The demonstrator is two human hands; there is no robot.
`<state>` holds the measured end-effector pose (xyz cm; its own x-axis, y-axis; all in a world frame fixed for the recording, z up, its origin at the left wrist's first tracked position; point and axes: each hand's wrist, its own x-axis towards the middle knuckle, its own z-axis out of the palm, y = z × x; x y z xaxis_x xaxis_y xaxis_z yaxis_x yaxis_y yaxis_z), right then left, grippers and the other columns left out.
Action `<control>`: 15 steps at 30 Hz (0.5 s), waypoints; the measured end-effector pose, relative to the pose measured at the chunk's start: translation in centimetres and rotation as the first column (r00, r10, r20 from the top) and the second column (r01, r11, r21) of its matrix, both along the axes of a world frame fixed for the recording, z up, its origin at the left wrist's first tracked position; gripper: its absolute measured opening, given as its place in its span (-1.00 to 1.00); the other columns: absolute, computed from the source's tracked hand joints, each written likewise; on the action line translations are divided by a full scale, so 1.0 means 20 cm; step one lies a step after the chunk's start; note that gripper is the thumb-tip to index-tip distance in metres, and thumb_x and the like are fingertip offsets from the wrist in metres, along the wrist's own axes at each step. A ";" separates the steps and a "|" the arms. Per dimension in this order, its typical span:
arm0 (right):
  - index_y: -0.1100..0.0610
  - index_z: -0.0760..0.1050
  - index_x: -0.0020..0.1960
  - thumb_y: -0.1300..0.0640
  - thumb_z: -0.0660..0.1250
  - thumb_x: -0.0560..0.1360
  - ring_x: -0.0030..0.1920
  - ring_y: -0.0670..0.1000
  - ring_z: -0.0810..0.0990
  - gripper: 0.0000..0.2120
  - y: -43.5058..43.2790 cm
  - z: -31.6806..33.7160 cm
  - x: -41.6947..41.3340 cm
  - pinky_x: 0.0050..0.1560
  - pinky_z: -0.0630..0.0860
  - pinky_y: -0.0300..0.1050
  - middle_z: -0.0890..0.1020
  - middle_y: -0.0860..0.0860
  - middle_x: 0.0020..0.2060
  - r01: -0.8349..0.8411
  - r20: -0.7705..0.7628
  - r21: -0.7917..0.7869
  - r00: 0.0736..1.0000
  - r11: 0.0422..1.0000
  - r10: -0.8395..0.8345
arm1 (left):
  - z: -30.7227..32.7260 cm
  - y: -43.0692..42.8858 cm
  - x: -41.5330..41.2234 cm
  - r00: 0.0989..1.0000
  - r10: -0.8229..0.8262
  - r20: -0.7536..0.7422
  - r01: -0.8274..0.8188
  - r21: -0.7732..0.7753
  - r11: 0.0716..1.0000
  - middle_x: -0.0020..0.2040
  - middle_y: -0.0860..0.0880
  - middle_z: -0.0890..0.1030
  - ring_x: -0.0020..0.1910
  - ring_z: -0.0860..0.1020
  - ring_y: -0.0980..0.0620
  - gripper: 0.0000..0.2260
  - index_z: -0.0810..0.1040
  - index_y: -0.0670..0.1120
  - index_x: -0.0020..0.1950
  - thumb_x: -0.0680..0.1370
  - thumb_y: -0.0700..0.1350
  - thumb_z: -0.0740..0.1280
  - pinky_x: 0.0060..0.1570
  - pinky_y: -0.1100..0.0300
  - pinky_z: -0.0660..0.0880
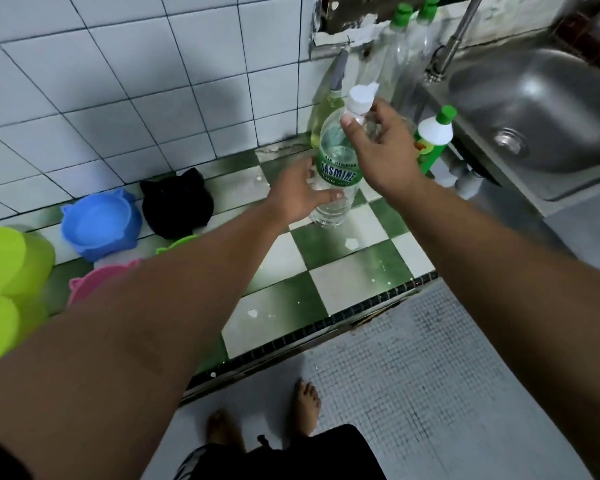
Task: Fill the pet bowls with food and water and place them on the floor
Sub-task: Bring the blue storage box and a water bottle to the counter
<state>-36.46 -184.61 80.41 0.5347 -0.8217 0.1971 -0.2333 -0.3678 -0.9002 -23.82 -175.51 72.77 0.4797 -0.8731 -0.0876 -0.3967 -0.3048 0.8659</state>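
At the far left edge of the counter [343, 271] stand lime-green tubs [11, 265], blurred together so that their number cannot be told. Next to them sit four cat-eared pet bowls. The pink bowl [94, 282] is nearest the counter's front. The blue bowl [99, 221] is behind it, near the tiled wall. The black bowl [177, 206] is just beside the blue one. A green bowl [177, 242] is mostly hidden behind the left forearm. All four lie well to the left of both hands.

The left hand [300, 192] reaches past the bowls and grips the lower part of one clear water bottle [338, 157] with a green label, thumb in front and fingers wrapped behind. The bottle leans with its top toward the right. Whether its base touches the counter cannot be told. The right hand [381, 150] is closed around the bottle's neck, its thumb pressed just under the single white cap [361, 97].

Behind the held bottle stands one bottle of yellowish liquid [326, 109] against the wall. To its right are two tall clear bottles with green caps [395, 50]. One green soap bottle [432, 140] with a white shoulder stands just right of the right hand, beside the steel sink [541, 109], whose tap [459, 36] rises above it.

Two bare feet [307, 407] stand on the floor below the counter.
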 end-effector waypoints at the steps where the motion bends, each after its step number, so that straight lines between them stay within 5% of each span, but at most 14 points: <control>1: 0.07 0.48 0.33 -0.25 0.36 0.48 0.23 -0.04 0.59 -0.45 0.01 -0.01 0.00 0.28 0.53 0.09 0.62 -0.03 0.21 0.045 0.000 -0.025 0.999 0.999 -0.045 | 0.00 0.01 -0.01 1.000 0.004 -0.008 -0.004 0.004 1.000 0.26 0.08 0.64 0.15 0.57 0.10 -0.29 0.51 -0.02 0.42 0.33 0.06 0.67 0.11 0.22 0.47; 7: 0.22 0.39 0.32 -0.18 0.44 0.46 0.23 0.08 0.45 -0.37 0.20 -0.05 -0.05 0.28 0.45 0.07 0.41 0.13 0.23 0.295 0.112 -0.336 0.956 0.895 -0.273 | 0.04 0.15 0.01 0.998 0.060 -0.027 -0.059 0.028 0.998 0.42 0.01 0.53 0.32 0.53 0.05 -0.15 0.35 -0.04 0.58 0.37 0.05 0.64 0.19 0.26 0.40; 10: 0.30 0.41 0.21 -0.04 0.50 0.45 0.17 0.09 0.43 -0.45 0.34 -0.06 -0.05 0.21 0.47 0.08 0.40 0.22 0.14 0.322 0.207 -0.432 0.945 0.843 -0.255 | 0.05 0.28 0.03 0.994 0.103 -0.043 -0.103 0.007 0.995 0.26 0.06 0.54 0.21 0.57 0.05 -0.22 0.37 -0.04 0.55 0.41 0.03 0.62 0.12 0.25 0.47; 12: 0.31 0.41 0.18 0.01 0.49 0.46 0.14 0.12 0.43 -0.51 0.47 -0.09 -0.02 0.17 0.48 0.11 0.40 0.21 0.12 0.258 0.186 -0.464 0.964 0.847 -0.192 | 0.06 0.41 0.03 0.988 0.136 -0.073 -0.135 0.018 0.991 0.21 0.06 0.54 0.12 0.57 0.05 -0.27 0.42 -0.01 0.50 0.40 0.05 0.62 -0.01 0.22 0.57; 15: 0.26 0.40 0.21 0.05 0.46 0.48 0.16 0.11 0.44 -0.55 0.69 -0.16 0.09 0.13 0.51 0.14 0.34 0.08 0.14 0.024 0.058 -0.448 0.998 0.894 0.003 | 0.02 0.65 0.05 0.969 0.191 -0.160 -0.195 -0.013 0.981 0.08 -0.05 0.62 -0.01 0.62 -0.05 -0.40 0.56 0.14 0.23 0.22 0.17 0.61 0.07 -0.09 0.65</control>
